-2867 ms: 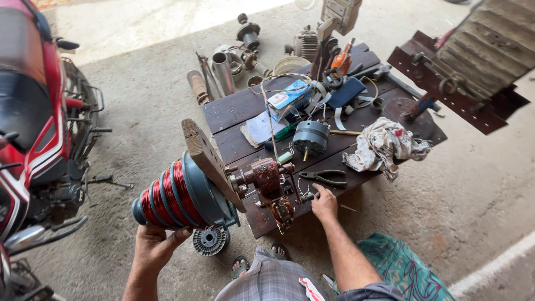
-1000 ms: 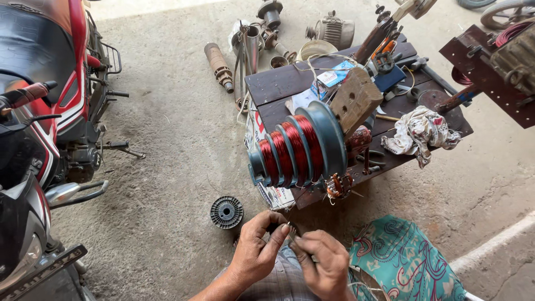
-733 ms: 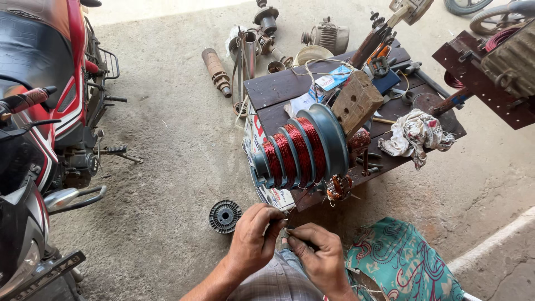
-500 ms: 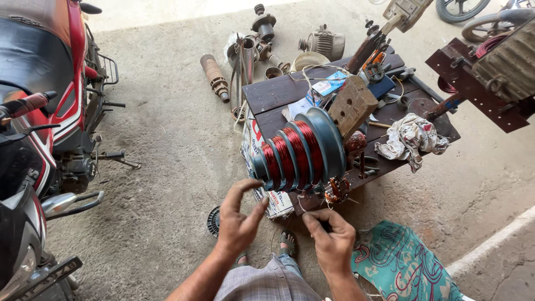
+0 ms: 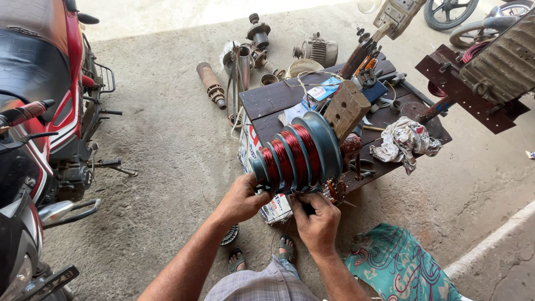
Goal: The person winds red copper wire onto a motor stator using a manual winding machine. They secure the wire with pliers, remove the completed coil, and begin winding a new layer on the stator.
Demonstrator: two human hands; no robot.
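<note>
Coil former (image 5: 298, 150), stepped grey w/ red wire in its grooves, sits at front edge of low dark wooden bench (image 5: 267, 100). Left hand (image 5: 242, 198) clasps its narrow end; right hand (image 5: 317, 220) is just beside, fingers closed on underside of the windings. White rag (image 5: 404, 142) lies on bench to the right.

I see a bare grey concrete floor (image 5: 167, 128), sunlit at the top edge. A red motorcycle (image 5: 50, 100) stands at the left. A low dark wooden table (image 5: 273, 100) sits in the middle, with metal motor parts (image 5: 245, 50) on the floor behind it.
</note>
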